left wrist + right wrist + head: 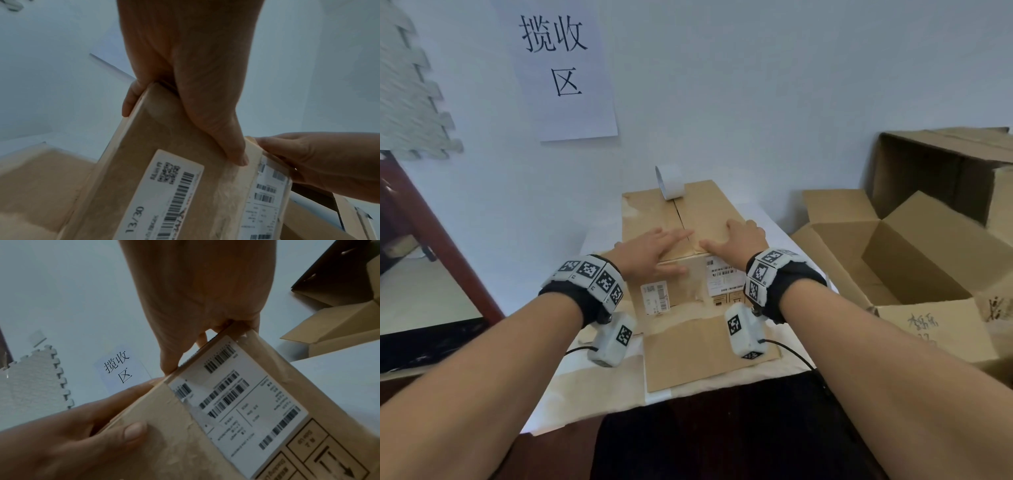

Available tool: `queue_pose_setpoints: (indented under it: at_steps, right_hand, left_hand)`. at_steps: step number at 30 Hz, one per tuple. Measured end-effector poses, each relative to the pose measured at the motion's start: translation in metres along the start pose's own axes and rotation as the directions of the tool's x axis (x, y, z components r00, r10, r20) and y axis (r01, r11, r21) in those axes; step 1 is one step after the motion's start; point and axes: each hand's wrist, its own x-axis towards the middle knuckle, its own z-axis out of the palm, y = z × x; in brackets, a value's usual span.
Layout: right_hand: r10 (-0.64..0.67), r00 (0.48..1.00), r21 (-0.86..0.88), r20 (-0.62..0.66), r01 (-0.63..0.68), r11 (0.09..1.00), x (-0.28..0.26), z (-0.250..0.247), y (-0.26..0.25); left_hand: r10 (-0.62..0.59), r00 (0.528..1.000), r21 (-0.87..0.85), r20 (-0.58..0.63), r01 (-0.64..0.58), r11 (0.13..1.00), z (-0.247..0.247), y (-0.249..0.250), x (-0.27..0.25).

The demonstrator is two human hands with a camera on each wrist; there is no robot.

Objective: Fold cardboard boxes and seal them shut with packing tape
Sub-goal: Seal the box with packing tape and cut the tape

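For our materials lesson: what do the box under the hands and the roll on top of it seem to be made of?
Box: brown corrugated cardboard, matte; torn, fuzzy patches suggest paper fibre. Roll: white and smooth, probably packing tape, though plastic or paper is unclear.

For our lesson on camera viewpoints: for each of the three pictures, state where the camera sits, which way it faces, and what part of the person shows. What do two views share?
Head: worn on the head, facing forward and down at the cardboard box; both forearms, left hand and right hand show.
Left wrist: under the left wrist, looking up along the palm at the box's labelled side.
Right wrist: likewise under the right wrist.
Shared: both wrist views show the opposite hand; the right wrist and head views show the wall sign.
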Motion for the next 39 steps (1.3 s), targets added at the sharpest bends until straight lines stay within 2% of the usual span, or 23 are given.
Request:
queue_pose_setpoints:
  at_steps: [9,13,15,16,18,22,23,26,29,34,37,39]
  right_hand:
    - [0.032,0.999,-0.06,-0.022,-0.033,0.998,0.004,0.004,-0.002]
    - [0.095,0.991,-0.159,0.095,-0.079,0.984,0.02,-0.008,-0.012]
    - [0.082,0.993,-0.209,0.087,-0.062,0.976,0.03,-0.017,-0.024]
    - [0.051,0.997,-0.186,0.065,-0.038,0.982,0.036,-0.021,-0.03]
    - [-0.042,0.997,-0.02,0.061,0.044,0.999,0.044,-0.035,-0.046]
    - [-0.099,0.991,0.252,0.091,0.073,0.965,0.06,-0.05,-0.073]
    - [-0.096,0.99,0.264,0.104,0.066,0.962,0.068,-0.048,-0.075]
    - [-0.044,0.987,0.474,0.156,-0.035,0.88,0.084,-0.043,-0.079]
    - [-0.054,0.977,0.484,0.206,-0.054,0.874,0.096,-0.039,-0.084]
    - [-0.075,0.98,0.495,0.187,-0.028,0.869,0.118,-0.038,-0.095]
    - [-0.094,0.977,0.434,0.193,0.001,0.901,0.125,-0.03,-0.102]
    - [-0.071,0.978,0.495,0.195,-0.036,0.868,0.132,-0.019,-0.102]
  left_hand:
    - [0.003,0.997,0.065,0.076,-0.008,0.998,-0.001,0.001,-0.001]
    - [0.015,0.996,0.06,0.086,-0.02,0.998,-0.001,-0.001,0.0]
    - [0.026,0.996,0.067,0.091,-0.032,0.997,-0.001,-0.002,0.001]
    - [0.033,0.995,0.064,0.092,-0.039,0.997,0.0,-0.003,0.002]
    - [0.043,0.994,0.052,0.099,-0.049,0.997,0.001,-0.005,0.003]
    - [0.027,0.993,0.06,0.112,-0.034,0.998,-0.005,-0.001,0.0]
    - [0.028,0.994,0.068,0.108,-0.036,0.997,-0.008,0.003,-0.002]
    - [0.054,0.994,0.105,0.098,-0.064,0.992,-0.016,0.013,-0.008]
    - [0.066,0.993,0.108,0.101,-0.077,0.991,-0.017,0.014,-0.008]
    - [0.062,0.994,0.075,0.092,-0.069,0.995,-0.008,-0.003,0.001]
    - [0.07,0.994,0.061,0.088,-0.075,0.995,-0.003,-0.008,0.005]
    - [0.054,0.993,0.056,0.104,-0.06,0.997,-0.004,-0.009,0.005]
